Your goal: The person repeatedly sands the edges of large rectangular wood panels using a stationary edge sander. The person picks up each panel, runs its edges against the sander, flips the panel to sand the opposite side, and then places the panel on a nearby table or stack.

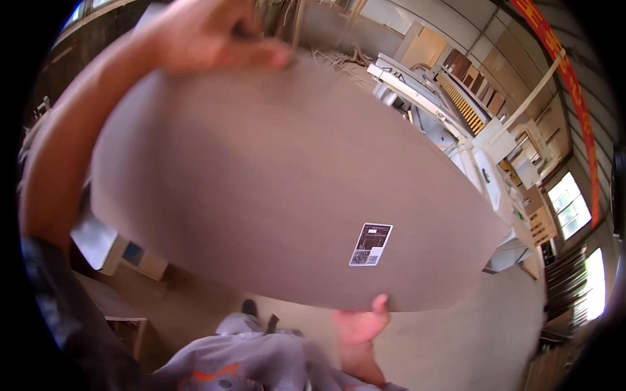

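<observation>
Brown panel (274, 182): left hand (208, 39) clamps far edge, right hand (358, 326) grips near edge; thin holds, could slip.

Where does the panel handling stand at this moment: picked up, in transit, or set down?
Done: the brown panel is off any support, lifted clear of the floor. In hand: the left hand grips its top edge and the right hand holds the bottom edge near the label. Left: setting it down; it rests on nothing yet, and the machine stands beyond it.
</observation>
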Motion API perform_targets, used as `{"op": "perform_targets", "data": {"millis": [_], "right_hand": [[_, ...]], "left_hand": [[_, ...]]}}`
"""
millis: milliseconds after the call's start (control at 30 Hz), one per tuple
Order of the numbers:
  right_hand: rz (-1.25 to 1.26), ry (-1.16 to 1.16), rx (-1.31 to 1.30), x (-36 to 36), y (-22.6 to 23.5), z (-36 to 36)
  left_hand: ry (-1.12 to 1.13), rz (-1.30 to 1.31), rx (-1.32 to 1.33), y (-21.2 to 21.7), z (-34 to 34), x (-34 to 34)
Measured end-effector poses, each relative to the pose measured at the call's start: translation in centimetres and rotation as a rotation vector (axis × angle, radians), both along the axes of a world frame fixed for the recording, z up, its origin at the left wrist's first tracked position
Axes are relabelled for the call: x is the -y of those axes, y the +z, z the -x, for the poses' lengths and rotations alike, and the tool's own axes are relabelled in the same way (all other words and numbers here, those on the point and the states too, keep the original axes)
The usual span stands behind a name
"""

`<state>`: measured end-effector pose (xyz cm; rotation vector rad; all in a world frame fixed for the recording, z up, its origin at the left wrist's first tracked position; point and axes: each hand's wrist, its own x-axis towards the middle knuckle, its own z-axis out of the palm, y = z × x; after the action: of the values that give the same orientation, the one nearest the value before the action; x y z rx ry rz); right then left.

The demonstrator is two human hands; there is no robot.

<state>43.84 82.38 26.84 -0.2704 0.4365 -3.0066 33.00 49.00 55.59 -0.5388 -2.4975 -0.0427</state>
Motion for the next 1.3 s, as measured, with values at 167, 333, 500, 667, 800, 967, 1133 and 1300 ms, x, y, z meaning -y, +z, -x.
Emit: {"op": "perform_targets", "data": {"millis": [167,333,500,667,800,967,1133,1300], "right_hand": [[0.095,0.063,-0.086,-1.2,-2.2,-12.2],[-0.018,-0.029,-0.030,6.3,-1.8,2.5],[-0.028,-0.066,-0.098,6.1,-3.5,2.9],[-0.020,-0.096,-0.166,6.3,-5.3,4.1],[-0.007,-0.090,-0.171,6.0,-6.7,5.2],[0.006,-0.084,-0.152,4.1,-8.1,7.8],[-0.125,-0.044,-0.119,0.3,-7.3,11.1],[-0.347,0.189,-0.119,-5.8,-8.7,18.9]], "left_hand": [[-0.053,0.021,0.070,4.7,-11.9,-9.6],[-0.162,-0.012,-0.049,3.0,4.5,-3.4],[-0.202,0.080,-0.154,2.6,4.5,-4.4],[-0.103,0.107,-0.114,2.9,4.0,-5.8],[-0.199,0.190,-0.151,2.9,4.1,-6.3],[-0.241,0.133,-0.196,-0.2,7.4,-6.2],[0.078,0.149,-0.018,-3.9,8.1,-0.8],[0.373,-0.242,0.301,-19.5,7.5,3.5]]}}
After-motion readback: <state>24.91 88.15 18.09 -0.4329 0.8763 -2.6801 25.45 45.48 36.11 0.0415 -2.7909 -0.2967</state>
